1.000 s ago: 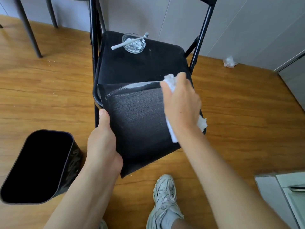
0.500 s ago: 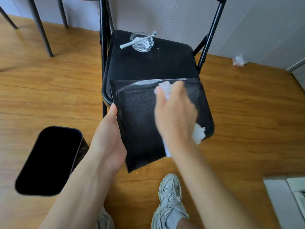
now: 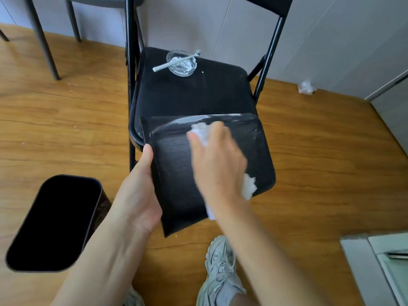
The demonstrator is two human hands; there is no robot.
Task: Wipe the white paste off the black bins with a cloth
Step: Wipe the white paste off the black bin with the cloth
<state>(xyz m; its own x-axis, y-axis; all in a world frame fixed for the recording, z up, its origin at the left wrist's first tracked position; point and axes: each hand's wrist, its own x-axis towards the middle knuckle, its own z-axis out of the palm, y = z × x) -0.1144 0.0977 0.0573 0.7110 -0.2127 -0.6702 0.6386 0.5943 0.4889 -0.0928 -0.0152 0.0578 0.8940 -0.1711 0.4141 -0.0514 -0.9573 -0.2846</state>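
Black bin [image 3: 176, 177] lies on its side at the front edge of the black folding chair [image 3: 189, 93], one broad wall facing up and its lower corner hanging past the seat toward the floor [image 3: 320, 168]. White paste [image 3: 231, 117] smears along the far edge of that wall. The left hand [image 3: 136, 195] holds the bin's left edge, forearm coming up from below, thumb lying straight along the edge; its fingers are hidden under the bin, so how far that grip wraps cannot be told. The right hand [image 3: 218, 164] lies palm down on the upturned wall, blurred, its grip closed over a crumpled white cloth [image 3: 201, 130], which shows bunched past the fingertips and again below the heel of the hand. The right forearm slants in from the lower right.

A second black bin [image 3: 57, 221] stands open on the floor to the left. At the back of the chair seat sits a glass dish [image 3: 181, 64] with a white stick [image 3: 174, 61] laid across it. A pale sneaker [image 3: 220, 268] shows below the held bin.
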